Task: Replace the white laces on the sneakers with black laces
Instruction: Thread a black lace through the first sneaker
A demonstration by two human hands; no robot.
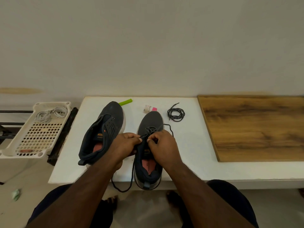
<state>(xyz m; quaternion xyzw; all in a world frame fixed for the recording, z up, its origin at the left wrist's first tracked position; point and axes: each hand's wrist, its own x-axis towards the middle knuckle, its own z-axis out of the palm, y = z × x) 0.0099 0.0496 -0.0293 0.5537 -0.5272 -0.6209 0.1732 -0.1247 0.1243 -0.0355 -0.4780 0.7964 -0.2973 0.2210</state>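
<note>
A dark grey mesh sneaker point(150, 124) stands on the white counter point(189, 145), toe pointing away, partly threaded with a thin black lace point(130, 178) whose loose end loops off the near edge; the left hand point(126, 145) and right hand point(162, 145) meet over its eyelets, fingers curled and pinching the lace. Just left lies the second, unlaced dark grey sneaker point(105, 129), tipped sideways. A coiled spare black lace point(176, 113) sits behind, and white laces point(51, 114) rest in a cream slotted plastic basket point(37, 137) far left.

White table point(189, 162) against plain pale wall point(148, 38).
</note>
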